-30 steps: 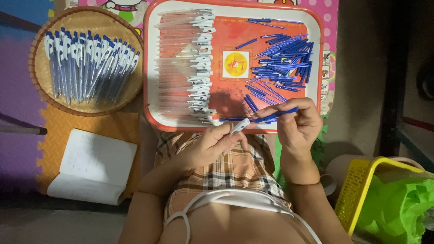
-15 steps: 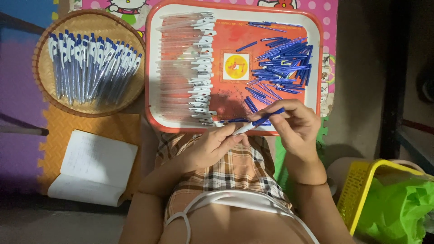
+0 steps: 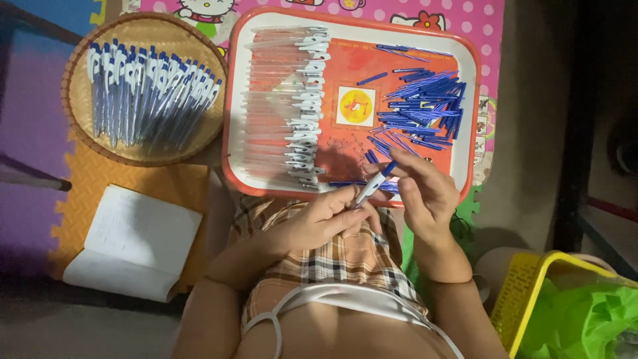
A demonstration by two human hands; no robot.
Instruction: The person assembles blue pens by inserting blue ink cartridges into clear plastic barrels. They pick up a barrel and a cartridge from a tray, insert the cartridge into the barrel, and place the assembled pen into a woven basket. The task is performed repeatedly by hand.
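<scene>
I judged the step in hand as insertion: the pen barrel [image 3: 367,193] sat over my lap at the near rim of the orange tray [image 3: 232,100], pinched in my left hand [image 3: 319,223], while my right hand [image 3: 425,193] fingers closed on the blue refill [image 3: 388,169] at its tip. The next move called for seating it straight (axial alignment mattered), with spare refills [image 3: 419,106] and clear barrels [image 3: 286,106] on the tray and finished pens [image 3: 146,93] in the woven basket [image 3: 80,126].

Basket [image 3: 80,126] left of tray [image 3: 232,119] (notebook [image 3: 133,242] nearer)

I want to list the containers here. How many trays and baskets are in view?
3: an orange tray ahead of the hands, a round woven basket at far left, a yellow basket at lower right, partly cut off.
</scene>
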